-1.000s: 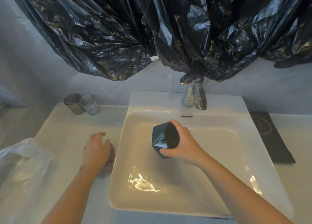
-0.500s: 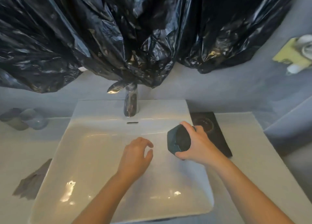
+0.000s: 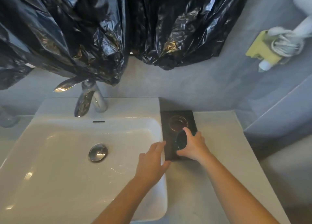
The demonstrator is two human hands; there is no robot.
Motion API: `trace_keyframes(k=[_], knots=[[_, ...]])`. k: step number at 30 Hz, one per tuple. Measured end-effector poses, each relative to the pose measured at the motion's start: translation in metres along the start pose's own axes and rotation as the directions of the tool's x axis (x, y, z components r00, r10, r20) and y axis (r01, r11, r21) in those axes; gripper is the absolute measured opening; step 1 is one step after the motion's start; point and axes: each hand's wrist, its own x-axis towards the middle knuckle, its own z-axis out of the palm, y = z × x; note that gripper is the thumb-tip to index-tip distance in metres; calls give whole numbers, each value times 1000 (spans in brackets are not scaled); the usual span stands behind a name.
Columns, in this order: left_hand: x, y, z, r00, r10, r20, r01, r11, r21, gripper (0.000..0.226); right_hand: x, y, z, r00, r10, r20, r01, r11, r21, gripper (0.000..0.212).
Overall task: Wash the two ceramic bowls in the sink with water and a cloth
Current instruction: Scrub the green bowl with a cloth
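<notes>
Teal and dark inside, one ceramic bowl sits in the grasp of the right hand, and in the head view we see it tipped on its side with the mouth turned left toward the sink. The thumb lies over the upper rim and the fingers curl round the bowl's right side, so the bowl sticks out to the left of the palm. It is over the near half of a black mat on the counter, just right of the sink (we cannot tell whether it touches the mat).

We find the second bowl, brownish and glossy, standing upright on the mat's far half, just beyond the held one.

The left hand holds nothing. Its fingers are spread and loosely straight over the sink's right rim, and the fingertips reach close to the mat's left edge.

Inside the basin we see a chrome drain plug, with a chrome tap behind it. Crumpled black plastic hangs over the wall above.
</notes>
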Motion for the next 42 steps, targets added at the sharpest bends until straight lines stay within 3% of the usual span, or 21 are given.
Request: trace_keyframes(k=[3,24,29,31,33,35,38,42], knots=[[-1,3,0,1000,-2,-22,3,999,41,54,10,-2,6,1000,12,3,-12,1000,-15,101],[-5,2,9,997,-50,-51,45,994,-104,57,26,5,27,994,108,33,-106,993,-58,101],[1,14,7,995,-12,-95,28,984,175,53,36,10,10,976,114,187,-100,992,-83,109],[9,19,9,990,80,-118,-39,948,317,55,45,17,-4,982,76,175,-74,997,-17,103],[24,26,15,974,219,-61,-166,870,465,59,62,26,-17,997,40,72,-44,997,63,87],[42,38,21,951,296,91,-292,762,578,58,83,32,-24,999,44,12,-45,991,126,71],[74,57,29,929,236,284,-366,696,618,55,112,32,-20,996,61,59,-73,971,229,62],[99,66,32,907,197,372,-406,643,650,38,131,33,-7,993,66,102,-92,957,276,60]])
